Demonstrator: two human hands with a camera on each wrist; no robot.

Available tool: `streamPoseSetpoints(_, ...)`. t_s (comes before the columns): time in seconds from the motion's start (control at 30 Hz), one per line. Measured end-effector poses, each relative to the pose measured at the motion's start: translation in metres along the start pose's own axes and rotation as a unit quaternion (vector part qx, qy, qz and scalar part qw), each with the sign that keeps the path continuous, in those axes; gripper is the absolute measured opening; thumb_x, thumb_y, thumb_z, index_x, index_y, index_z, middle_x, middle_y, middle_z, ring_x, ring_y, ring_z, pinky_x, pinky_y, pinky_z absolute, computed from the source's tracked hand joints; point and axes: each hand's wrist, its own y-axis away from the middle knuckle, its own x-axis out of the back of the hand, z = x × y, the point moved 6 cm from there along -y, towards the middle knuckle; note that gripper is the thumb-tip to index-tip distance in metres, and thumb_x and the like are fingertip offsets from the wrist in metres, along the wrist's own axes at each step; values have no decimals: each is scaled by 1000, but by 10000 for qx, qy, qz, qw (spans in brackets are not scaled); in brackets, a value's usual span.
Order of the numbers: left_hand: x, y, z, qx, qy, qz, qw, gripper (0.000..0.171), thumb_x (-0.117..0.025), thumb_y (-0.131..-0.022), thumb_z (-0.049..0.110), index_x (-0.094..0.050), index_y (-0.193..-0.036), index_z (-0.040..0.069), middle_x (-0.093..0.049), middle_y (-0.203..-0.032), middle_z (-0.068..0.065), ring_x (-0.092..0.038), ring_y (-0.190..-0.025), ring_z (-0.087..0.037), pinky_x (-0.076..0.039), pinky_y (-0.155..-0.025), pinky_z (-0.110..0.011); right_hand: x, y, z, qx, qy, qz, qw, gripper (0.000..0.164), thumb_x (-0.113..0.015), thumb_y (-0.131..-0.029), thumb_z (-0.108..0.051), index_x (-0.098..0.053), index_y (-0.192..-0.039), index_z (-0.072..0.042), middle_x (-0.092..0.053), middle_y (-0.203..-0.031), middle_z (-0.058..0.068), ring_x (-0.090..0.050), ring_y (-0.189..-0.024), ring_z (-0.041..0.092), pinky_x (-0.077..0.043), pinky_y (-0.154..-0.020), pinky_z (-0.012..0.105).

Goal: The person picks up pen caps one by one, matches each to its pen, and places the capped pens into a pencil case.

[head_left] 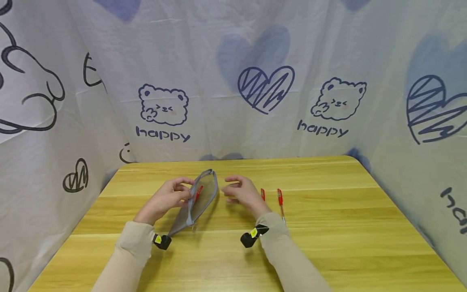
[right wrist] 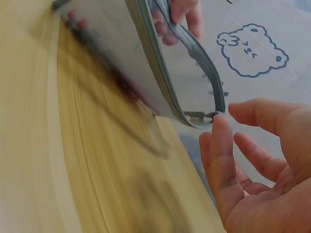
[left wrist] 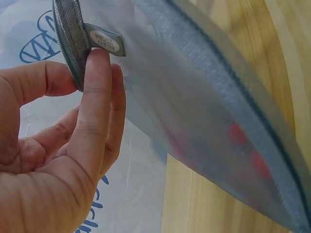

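My left hand (head_left: 166,201) pinches one zippered edge of a grey see-through mesh pouch (head_left: 180,222), near a small label tab (left wrist: 106,41). The pouch is tilted above the table with its mouth spread apart, and a red pen (head_left: 198,193) shows in it. Blurred red ends (left wrist: 237,133) show through its mesh in the left wrist view. Just right of the mouth is my right hand (head_left: 245,194), its fingers loosely bent with nothing between them. In the right wrist view its fingertips are right by the zipper end (right wrist: 214,115).
Two red-capped pens lie on the wooden table (head_left: 346,227) right of my right hand: one pen (head_left: 280,197) in plain view, the other pen (head_left: 262,194) partly behind the wrist. A white cloth (head_left: 219,134) with printed bears and hearts hangs around the table's back and sides.
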Motion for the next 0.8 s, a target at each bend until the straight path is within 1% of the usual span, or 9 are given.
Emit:
streamPoseSetpoints(0.13, 0, 0, -1, 15, -2, 6, 10000, 47, -60, -102, 2, -53, -148, -1, -66, -113, -13, -70, -98, -20, -64, -93, -45, 9, 4, 0, 6, 181, 58, 9998, 42, -75, -99, -8, -64, -140, -5, -69, -123, 16, -71, -109, 32, -63, -75, 27)
streamPoseSetpoints(0.27, 0, 0, -1, 14, -4, -5, 10000, 47, -60, -102, 3, -53, -148, -1, -66, -112, -13, -69, -97, -19, -64, -93, -45, 19, 6, 1, -11, 308, 114, 9995, 43, -75, -100, -9, -63, -141, -6, -67, -123, 15, -71, -110, 32, -63, -77, 28)
streamPoseSetpoints(0.37, 0, 0, -1, 20, -2, -9, 10000, 46, -59, -102, 2, -53, -148, -1, -66, -111, -13, -69, -96, -20, -64, -93, -45, 29, 8, 2, -9, 406, 169, 9990, 43, -74, -100, -10, -63, -141, -5, -67, -124, 16, -70, -112, 36, -64, -79, 30)
streamPoseSetpoints(0.57, 0, 0, -1, 39, -9, -5, 10000, 45, -60, -102, 3, -54, -147, 0, -65, -112, -13, -69, -96, -19, -64, -92, -43, 44, 13, 2, -79, 514, 335, 9981, 43, -74, -100, -9, -63, -142, -6, -68, -126, 17, -70, -115, 39, -64, -77, 30)
streamPoseSetpoints(0.7, 0, 0, -2, 48, -2, -9, 10000, 46, -61, -102, 3, -54, -148, 1, -65, -113, -13, -69, -97, -19, -64, -91, -42, 53, 14, 2, -101, 563, 342, 9978, 45, -74, -100, -9, -61, -143, -5, -68, -127, 18, -70, -115, 37, -65, -79, 32)
streamPoseSetpoints(0.8, 0, 0, -1, 51, 8, -18, 10000, 46, -61, -102, 3, -54, -148, 1, -65, -114, -13, -69, -98, -20, -64, -90, -41, 58, 15, 3, -81, 598, 362, 9975, 44, -75, -99, -8, -62, -141, -4, -67, -122, 16, -71, -107, 31, -65, -80, 33)
